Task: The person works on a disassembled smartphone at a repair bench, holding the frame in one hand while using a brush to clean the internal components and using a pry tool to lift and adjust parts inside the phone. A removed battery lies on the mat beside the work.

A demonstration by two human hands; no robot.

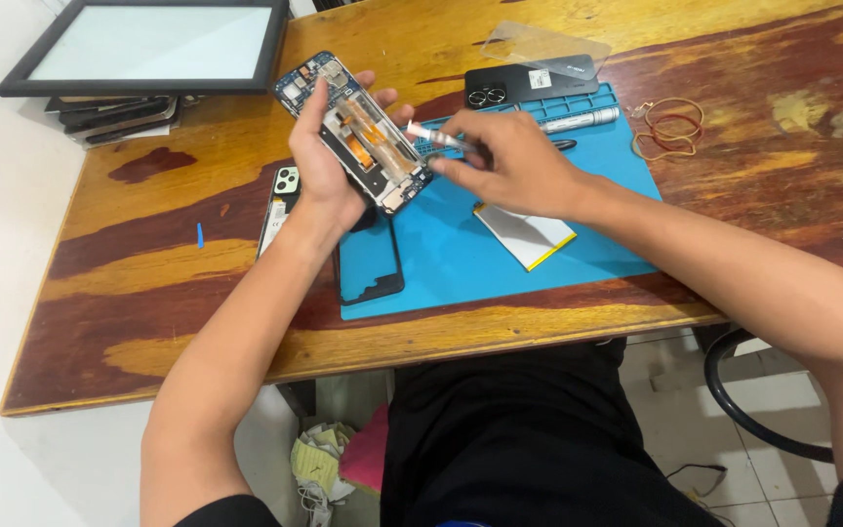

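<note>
My left hand [322, 168] grips an opened phone [355, 132] with its back off, showing the circuit board and orange flex cables, tilted above the wooden table [148, 283]. My right hand [511, 164] holds a small clear glue tube [433, 136] whose tip points at the phone's lower right edge. Both hands hover over the left part of a blue work mat [461, 254].
On the mat lie a black frame piece [371, 263], a white battery [524, 234] and a silver pen-like tool [578, 121]. Another black phone [529, 83] under a clear sheet, rubber bands [667, 127], a phone back [280, 200] and framed screens [153, 44] sit around.
</note>
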